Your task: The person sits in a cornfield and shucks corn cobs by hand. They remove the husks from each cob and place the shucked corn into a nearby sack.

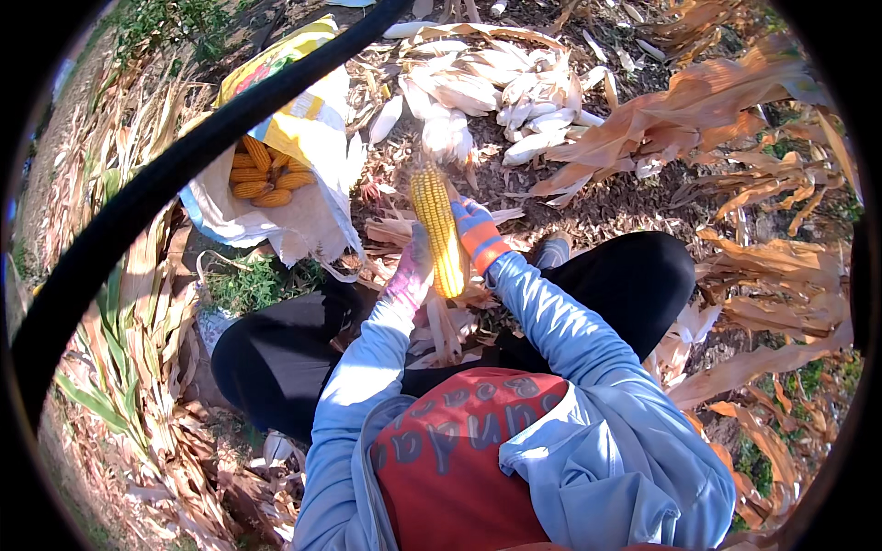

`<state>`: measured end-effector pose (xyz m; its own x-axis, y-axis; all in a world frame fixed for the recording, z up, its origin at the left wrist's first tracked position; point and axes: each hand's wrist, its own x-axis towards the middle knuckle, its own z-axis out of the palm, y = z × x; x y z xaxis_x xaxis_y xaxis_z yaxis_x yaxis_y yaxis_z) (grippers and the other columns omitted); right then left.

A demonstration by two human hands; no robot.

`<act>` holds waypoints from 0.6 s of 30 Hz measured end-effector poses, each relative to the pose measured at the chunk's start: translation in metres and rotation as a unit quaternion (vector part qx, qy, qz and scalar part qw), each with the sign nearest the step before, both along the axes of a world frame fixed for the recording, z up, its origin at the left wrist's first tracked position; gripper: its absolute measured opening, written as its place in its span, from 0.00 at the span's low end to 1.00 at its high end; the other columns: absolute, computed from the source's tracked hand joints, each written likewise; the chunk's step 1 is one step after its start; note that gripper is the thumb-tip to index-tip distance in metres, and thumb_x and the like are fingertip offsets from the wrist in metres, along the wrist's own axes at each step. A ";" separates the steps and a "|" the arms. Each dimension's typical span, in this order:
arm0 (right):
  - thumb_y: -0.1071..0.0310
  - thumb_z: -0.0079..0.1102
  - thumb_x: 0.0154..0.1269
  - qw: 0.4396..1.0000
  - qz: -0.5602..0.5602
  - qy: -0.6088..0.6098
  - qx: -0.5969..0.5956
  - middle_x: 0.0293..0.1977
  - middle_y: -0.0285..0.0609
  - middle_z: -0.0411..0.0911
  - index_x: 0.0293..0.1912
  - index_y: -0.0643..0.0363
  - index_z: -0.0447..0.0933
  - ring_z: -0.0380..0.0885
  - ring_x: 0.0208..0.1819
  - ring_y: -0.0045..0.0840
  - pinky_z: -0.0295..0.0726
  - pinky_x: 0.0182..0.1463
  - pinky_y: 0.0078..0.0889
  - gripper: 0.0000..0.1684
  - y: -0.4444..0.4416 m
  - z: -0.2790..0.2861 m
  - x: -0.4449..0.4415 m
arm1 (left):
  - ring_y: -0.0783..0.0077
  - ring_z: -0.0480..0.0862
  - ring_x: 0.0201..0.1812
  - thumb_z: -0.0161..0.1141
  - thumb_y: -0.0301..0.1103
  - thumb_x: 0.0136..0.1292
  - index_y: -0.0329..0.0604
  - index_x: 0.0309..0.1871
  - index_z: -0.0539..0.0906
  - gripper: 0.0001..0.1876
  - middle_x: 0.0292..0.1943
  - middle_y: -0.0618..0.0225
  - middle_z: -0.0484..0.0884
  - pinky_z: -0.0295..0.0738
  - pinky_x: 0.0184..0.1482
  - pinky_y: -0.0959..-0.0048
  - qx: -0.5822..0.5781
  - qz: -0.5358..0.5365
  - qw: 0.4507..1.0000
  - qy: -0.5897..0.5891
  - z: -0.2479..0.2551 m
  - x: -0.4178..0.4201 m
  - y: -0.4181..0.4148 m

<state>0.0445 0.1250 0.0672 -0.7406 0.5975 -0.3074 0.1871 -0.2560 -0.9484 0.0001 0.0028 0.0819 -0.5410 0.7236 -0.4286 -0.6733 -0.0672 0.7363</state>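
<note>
A bare yellow corn cob (438,234) is held upright in front of my lap, its kernels fully exposed. My left hand (413,270), in a pink and white glove, grips its lower left side. On the other side, my right hand (477,231) wears an orange and blue striped glove, with its fingers against the cob. A strip of dry husk shows behind the cob's right edge. To the left, an open woven sack (331,200) lies on its side with several husked cobs (272,172) in its mouth.
Beyond my hands lies a heap of unhusked corn ears (475,89). Dry corn stalks (744,131) line the right, and more stalks (151,330) lie along the left. Loose husks (444,330) litter the ground between my legs. A dark strap-like band (207,155) crosses the upper left view.
</note>
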 end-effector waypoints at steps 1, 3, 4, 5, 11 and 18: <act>0.63 0.44 0.64 0.999 0.007 0.006 -0.048 0.36 0.39 0.75 0.44 0.64 0.71 0.72 0.36 0.18 0.70 0.41 0.20 0.16 0.001 0.002 -0.001 | 0.78 0.73 0.42 0.40 0.62 0.59 0.39 0.50 0.71 0.33 0.41 0.70 0.75 0.68 0.46 0.78 0.000 -0.033 0.999 0.011 0.011 -0.002 -0.002; 0.58 0.42 0.65 0.990 0.013 0.034 -0.133 0.37 0.38 0.75 0.45 0.63 0.71 0.72 0.36 0.18 0.70 0.41 0.19 0.19 -0.003 0.016 0.000 | 0.77 0.72 0.44 0.39 0.63 0.58 0.39 0.53 0.69 0.34 0.43 0.69 0.74 0.66 0.48 0.77 0.022 -0.057 0.998 0.021 0.015 -0.005 -0.006; 0.56 0.41 0.66 0.983 0.017 0.047 -0.177 0.37 0.38 0.75 0.46 0.62 0.71 0.72 0.36 0.18 0.70 0.41 0.19 0.20 -0.006 0.029 -0.001 | 0.76 0.73 0.44 0.39 0.63 0.58 0.39 0.53 0.68 0.34 0.43 0.68 0.75 0.66 0.48 0.77 0.019 -0.061 0.998 0.025 0.011 -0.008 -0.009; 0.54 0.39 0.66 0.978 0.027 0.039 -0.201 0.38 0.37 0.75 0.47 0.62 0.70 0.72 0.37 0.18 0.71 0.42 0.19 0.22 -0.007 0.042 -0.003 | 0.74 0.73 0.44 0.39 0.63 0.58 0.38 0.53 0.68 0.35 0.43 0.66 0.75 0.67 0.48 0.76 0.016 -0.067 0.997 0.030 0.008 -0.010 -0.012; 0.47 0.33 0.66 0.963 0.030 0.088 -0.255 0.39 0.35 0.74 0.50 0.62 0.69 0.72 0.39 0.19 0.71 0.45 0.21 0.29 -0.003 0.032 -0.008 | 0.72 0.74 0.45 0.40 0.63 0.59 0.37 0.54 0.67 0.35 0.44 0.62 0.75 0.67 0.48 0.75 -0.044 -0.105 0.992 0.051 -0.021 -0.018 0.001; 0.53 0.38 0.66 0.991 -0.050 0.018 -0.119 0.39 0.39 0.75 0.46 0.63 0.72 0.71 0.37 0.21 0.69 0.43 0.22 0.24 -0.006 0.037 -0.007 | 0.65 0.74 0.46 0.41 0.60 0.59 0.34 0.54 0.66 0.34 0.45 0.53 0.75 0.66 0.49 0.71 -0.157 -0.117 0.929 0.315 -0.066 -0.030 -0.013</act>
<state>0.0375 0.1193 0.1038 -0.6949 0.5814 -0.4232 0.1169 -0.4894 -0.8642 -0.0297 -0.0104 0.0163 -0.5999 0.7456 -0.2903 -0.0723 0.3108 0.9477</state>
